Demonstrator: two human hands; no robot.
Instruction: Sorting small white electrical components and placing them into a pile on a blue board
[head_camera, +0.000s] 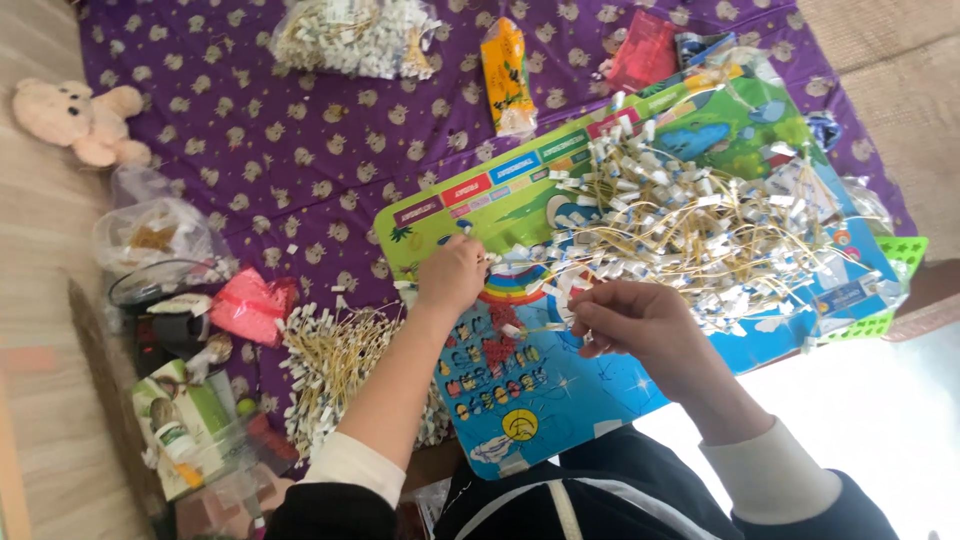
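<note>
Closest to us, our dark jacket with its white cuffs is filling the bottom of the picture, and it is hiding the near edge of the colourful board that is lying across our lap. The board is blue and green with a rainbow and little pictures on it.

Our left hand is resting on the board with its fingers curled down. It is touching the near left edge of the pile of tags, but we cannot tell if it is gripping any. Our right hand is half closed, and its fingers are pinching a few white tags with yellow strings at the near edge of the same pile. The pile is covering the far right part of the board, so the pictures under it are hidden.

To the left, a tidy bunch of tags is lying on the purple cloth. A clear bag of tags is sitting far away and is cut off at the top. A pink teddy is lying at the far left. The bags and boxes at the near left are jumbled and hard to make out.
</note>
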